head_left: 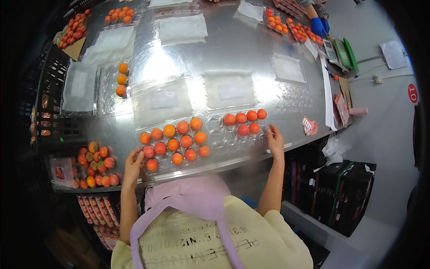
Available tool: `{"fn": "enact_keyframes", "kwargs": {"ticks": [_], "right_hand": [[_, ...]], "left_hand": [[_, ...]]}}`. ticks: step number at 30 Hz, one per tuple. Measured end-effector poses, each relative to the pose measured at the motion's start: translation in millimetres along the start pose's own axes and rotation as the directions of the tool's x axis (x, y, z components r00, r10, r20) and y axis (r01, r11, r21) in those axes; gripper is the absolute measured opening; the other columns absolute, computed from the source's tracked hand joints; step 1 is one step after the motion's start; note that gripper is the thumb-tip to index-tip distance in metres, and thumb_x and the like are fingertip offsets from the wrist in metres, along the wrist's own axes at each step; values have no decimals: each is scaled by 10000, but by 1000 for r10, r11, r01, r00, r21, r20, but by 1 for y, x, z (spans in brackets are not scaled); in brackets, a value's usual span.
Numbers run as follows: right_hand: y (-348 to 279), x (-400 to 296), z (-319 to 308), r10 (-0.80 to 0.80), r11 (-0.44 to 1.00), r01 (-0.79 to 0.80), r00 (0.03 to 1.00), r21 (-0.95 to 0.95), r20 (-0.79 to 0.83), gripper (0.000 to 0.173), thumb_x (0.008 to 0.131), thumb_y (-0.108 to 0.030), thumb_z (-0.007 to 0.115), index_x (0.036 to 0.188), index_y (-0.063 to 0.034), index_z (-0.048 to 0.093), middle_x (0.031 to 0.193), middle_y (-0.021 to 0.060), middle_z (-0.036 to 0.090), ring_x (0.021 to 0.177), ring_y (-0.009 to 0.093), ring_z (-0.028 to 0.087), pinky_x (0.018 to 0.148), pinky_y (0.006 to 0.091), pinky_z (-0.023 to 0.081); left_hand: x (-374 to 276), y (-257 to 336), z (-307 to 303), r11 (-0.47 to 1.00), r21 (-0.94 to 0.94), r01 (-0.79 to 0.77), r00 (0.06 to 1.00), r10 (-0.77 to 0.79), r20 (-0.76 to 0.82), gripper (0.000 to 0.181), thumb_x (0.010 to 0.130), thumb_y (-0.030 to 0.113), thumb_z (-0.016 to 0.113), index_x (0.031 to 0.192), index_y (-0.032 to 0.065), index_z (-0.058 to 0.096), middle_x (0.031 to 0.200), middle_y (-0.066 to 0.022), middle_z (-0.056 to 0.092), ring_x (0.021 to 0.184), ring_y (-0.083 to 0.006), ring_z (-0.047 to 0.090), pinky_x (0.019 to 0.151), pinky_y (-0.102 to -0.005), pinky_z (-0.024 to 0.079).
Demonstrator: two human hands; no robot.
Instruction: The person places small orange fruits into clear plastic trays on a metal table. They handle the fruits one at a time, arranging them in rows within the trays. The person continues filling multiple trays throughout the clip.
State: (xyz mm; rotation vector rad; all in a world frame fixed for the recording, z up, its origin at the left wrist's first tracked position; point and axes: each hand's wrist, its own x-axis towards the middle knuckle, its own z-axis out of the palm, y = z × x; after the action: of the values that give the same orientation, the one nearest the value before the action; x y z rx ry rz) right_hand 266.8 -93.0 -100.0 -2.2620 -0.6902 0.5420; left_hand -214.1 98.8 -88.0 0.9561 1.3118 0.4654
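Note:
My left hand point(133, 165) is at the left edge of a clear plastic clamshell tray point(164, 163), its thumb beside a red fruit point(148, 152); whether it grips the rim is unclear. That tray holds several round orange-red fruits, perhaps tomatoes or persimmons. A second clear tray point(220, 141) stands to its right, with fruits point(243, 130) in its back and middle rows. My right hand point(276, 138) is just off this tray's right side, fingers apart, with nothing seen between them. Both trays' lids lie folded back, with white pads point(229, 90) on them.
Loose fruits point(97, 164) lie at the front left, below a black plastic crate point(55, 101). Another open tray point(109, 85) holds three orange fruits. At the back right are filled trays point(276, 23), a co-worker's blue-gloved hands point(318, 27) and a green-cased device point(342, 53). Black crates point(346, 195) stand below right.

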Motion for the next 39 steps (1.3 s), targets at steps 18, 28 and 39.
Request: {"fn": "enact_keyframes", "kwargs": {"ticks": [18, 28, 39], "right_hand": [[-143, -50, 60, -528, 849, 523, 844, 76, 94, 319, 749, -117, 683, 1043, -22, 602, 957, 109, 622, 854, 270, 584, 797, 390, 438], [-194, -83, 134, -728, 494, 833, 553, -250, 404, 283, 644, -241, 748, 836, -73, 625, 853, 65, 524, 873, 221, 506, 753, 369, 359], [-203, -69, 129, -710, 425, 886, 455, -188, 538, 307, 585, -230, 738, 809, -54, 622, 829, 80, 522, 828, 239, 521, 735, 380, 381]], "left_hand": [[12, -6, 16, 990, -70, -123, 991, 120, -54, 137, 907, 112, 541, 1031, 58, 564, 748, 31, 562, 616, -40, 499, 550, -184, 406], [9, -3, 27, 986, -131, -106, 989, 91, -120, 148, 897, 81, 542, 1028, 23, 578, 727, 9, 562, 605, -53, 497, 546, -192, 411], [-2, 6, 33, 884, 181, -431, 826, 468, -316, 299, 810, 45, 599, 1104, 28, 544, 944, -62, 566, 736, -106, 531, 639, -239, 469]]}}
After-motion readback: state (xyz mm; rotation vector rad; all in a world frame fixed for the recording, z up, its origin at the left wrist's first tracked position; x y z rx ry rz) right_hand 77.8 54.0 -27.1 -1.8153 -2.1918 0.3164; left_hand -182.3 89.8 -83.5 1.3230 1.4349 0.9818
